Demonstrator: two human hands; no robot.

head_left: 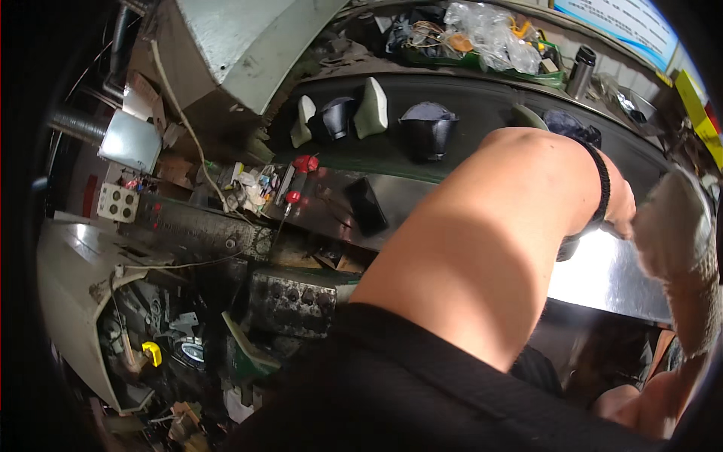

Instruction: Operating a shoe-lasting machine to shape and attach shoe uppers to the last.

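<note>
My bare left arm reaches across to the right, a black band round its wrist. My left hand (619, 203) is curled down over the metal tabletop (602, 275); most of its fingers are hidden. Under that forearm part of a dark, rounded piece (568, 247) shows, and I cannot tell if the hand grips it. Close beside it on the right is my right hand (672, 222), in a whitish knitted glove, smeared by motion. Beyond the arm, a dark shoe upper (428, 134) and another dark upper (336, 119) stand on the black belt (482, 102).
Pale sole-shaped pieces (371, 109) stand upright on the belt. A black phone-like slab (366, 206) and a red tool (303, 164) lie nearer. Behind the belt are a green tray (553, 77) of plastic bags and a thermos (581, 71). A large metal housing (248, 49) overhangs the left.
</note>
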